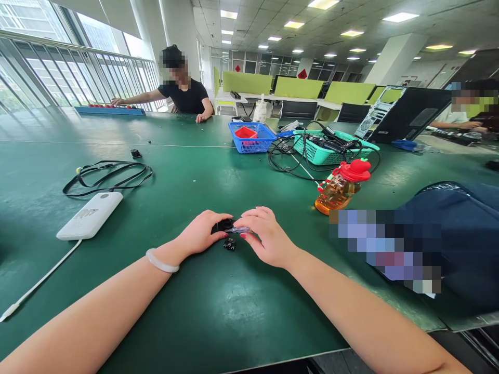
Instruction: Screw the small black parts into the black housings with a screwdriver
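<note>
My left hand (201,232), with a pale bracelet at the wrist, is closed around a small black plastic part (222,225) on the green table (241,306). My fingers hide much of that part. From the right, my right hand (268,237) pinches a small screwdriver (243,229) with a translucent purplish handle. Its tip points left and meets the black part, though the exact contact is too small to make out. Just below the screwdriver, a second black piece (230,244) with shiny metal spots lies loose on the table.
On the left lie a white power bank (90,215) and a black cable (109,179). To the right stand an amber bottle (339,189) and a dark bag (463,234). Blue (251,146) and teal (322,155) baskets sit farther back. Across the table sits a person (185,96).
</note>
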Demonstrator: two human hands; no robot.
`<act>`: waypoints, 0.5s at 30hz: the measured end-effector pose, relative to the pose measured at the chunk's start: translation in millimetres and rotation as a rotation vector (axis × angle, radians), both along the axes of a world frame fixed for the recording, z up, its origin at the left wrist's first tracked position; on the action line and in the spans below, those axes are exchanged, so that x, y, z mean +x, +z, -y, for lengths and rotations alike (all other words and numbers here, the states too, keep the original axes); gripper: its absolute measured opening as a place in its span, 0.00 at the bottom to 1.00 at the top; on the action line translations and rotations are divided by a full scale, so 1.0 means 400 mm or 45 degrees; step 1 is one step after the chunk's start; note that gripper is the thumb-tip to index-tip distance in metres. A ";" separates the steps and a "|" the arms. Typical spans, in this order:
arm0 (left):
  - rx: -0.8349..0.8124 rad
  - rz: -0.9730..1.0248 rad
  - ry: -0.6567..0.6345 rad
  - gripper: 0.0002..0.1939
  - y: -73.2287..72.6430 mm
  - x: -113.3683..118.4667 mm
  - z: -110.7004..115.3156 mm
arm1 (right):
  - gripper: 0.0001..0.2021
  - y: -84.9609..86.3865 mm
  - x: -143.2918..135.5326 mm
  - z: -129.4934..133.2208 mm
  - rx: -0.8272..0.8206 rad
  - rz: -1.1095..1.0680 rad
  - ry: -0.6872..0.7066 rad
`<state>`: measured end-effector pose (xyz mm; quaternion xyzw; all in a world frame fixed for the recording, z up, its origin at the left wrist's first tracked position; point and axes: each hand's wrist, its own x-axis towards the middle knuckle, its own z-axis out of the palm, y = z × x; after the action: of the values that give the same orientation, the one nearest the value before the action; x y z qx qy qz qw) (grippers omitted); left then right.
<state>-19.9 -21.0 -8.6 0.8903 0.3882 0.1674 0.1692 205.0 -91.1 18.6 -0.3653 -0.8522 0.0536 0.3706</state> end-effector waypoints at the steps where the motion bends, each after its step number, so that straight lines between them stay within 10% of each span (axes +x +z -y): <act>1: 0.005 0.001 -0.003 0.24 0.000 0.000 0.000 | 0.11 0.000 0.000 0.000 0.010 -0.007 0.004; 9: 0.007 0.005 0.001 0.24 0.000 0.000 0.001 | 0.09 0.003 0.024 -0.005 0.315 -0.427 -0.254; 15: -0.015 0.010 0.012 0.25 0.004 0.002 0.005 | 0.07 -0.013 0.029 -0.027 0.039 -0.444 -0.534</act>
<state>-19.0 -22.9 -7.0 0.8867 0.3928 0.1695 0.1752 216.6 -80.5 13.2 -0.5136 -0.6820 0.0248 0.5202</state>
